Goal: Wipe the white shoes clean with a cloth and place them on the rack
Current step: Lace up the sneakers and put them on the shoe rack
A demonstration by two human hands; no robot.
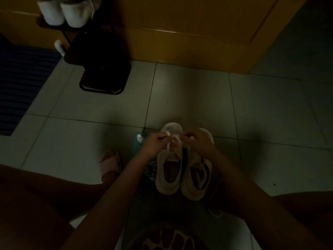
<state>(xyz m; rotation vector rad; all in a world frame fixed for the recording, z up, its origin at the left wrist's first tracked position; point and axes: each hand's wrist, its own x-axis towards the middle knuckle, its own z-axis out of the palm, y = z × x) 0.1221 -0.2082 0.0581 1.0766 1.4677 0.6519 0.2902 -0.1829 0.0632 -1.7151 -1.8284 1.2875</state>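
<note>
The white sneakers point(182, 170) are sitting side by side on the floor tiles point(189, 98) between the person's knees, heels toward them for easy reach. The left hand point(153, 143) and right hand point(197, 141) are each pinching the lace point(169, 147) with curled fingers, probably tidying it before the rack point(108, 73).

My left hand point(153, 144) and right hand point(197, 141) both pinch the white lace point(169, 147) over the front of one white shoe point(168, 172). The second white shoe point(196, 179) lies touching it on the tiled floor point(252, 123). A capped bottle point(139, 138) stands just beside my left hand, and the dark rack point(102, 76), well apart at upper left, carries another white pair point(63, 13) on top.
</note>
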